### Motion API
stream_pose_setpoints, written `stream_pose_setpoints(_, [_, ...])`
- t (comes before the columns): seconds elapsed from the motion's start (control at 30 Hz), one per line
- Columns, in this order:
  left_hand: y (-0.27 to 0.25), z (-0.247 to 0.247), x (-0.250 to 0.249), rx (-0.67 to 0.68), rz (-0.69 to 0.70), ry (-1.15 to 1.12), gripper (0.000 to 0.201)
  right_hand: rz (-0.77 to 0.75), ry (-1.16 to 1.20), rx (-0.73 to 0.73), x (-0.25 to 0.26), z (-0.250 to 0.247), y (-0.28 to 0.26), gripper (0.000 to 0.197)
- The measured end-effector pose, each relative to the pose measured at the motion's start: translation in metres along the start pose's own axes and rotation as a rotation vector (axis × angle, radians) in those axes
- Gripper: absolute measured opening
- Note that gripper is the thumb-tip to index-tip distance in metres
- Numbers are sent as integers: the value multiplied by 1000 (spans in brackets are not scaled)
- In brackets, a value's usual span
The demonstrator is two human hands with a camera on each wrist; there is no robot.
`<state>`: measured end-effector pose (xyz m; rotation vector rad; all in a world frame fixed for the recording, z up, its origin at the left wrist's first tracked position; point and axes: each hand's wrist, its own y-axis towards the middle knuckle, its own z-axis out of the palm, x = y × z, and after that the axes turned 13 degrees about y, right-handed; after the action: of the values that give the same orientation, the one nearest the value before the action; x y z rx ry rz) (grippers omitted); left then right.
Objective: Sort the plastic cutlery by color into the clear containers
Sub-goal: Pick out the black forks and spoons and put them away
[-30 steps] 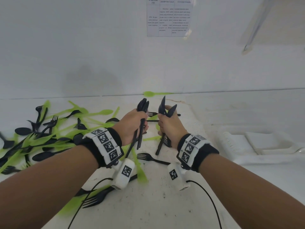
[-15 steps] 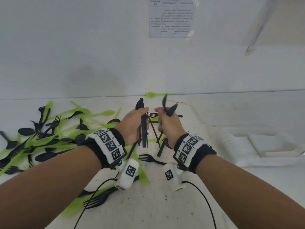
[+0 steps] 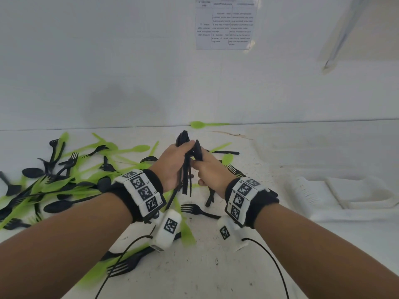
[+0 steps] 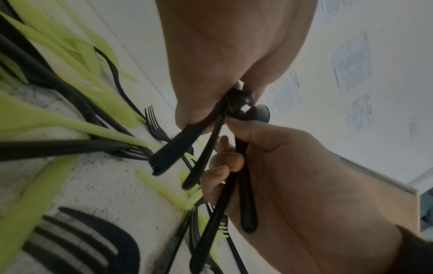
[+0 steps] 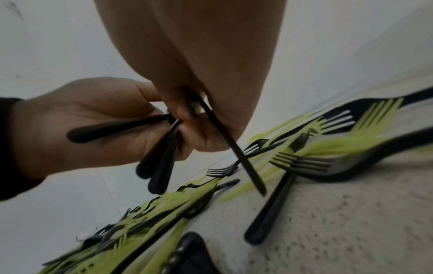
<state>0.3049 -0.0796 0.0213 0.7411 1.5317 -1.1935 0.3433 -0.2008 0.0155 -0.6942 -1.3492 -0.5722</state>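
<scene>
Both hands clenched round black cutlery, left hand (image 3: pixel 172 164) gripping a bundle (image 3: pixel 186 169), right hand (image 3: pixel 210 171) pinching more, green and black pieces (image 3: pixel 64 180) scattered on table (image 3: pixel 205 266)

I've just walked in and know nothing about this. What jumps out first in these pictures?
Two hands meet at the centre, the left hand and right hand together gripping a bundle of black cutlery held upright above the white table. To the left sprawls a tangled heap of green and black cutlery. On the right sit clear containers, and a printed sheet hangs on the wall.
</scene>
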Motion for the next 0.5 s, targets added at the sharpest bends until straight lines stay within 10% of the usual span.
stream_pose_setpoints(0.27, [5, -7, -1, -28, -46, -4, 23, 59, 332, -319, -7, -16, 12, 19])
stream_pose_setpoints(0.5, [-5, 15, 0, 34, 24, -14, 38, 60, 362, -60, 1, 1, 6, 45])
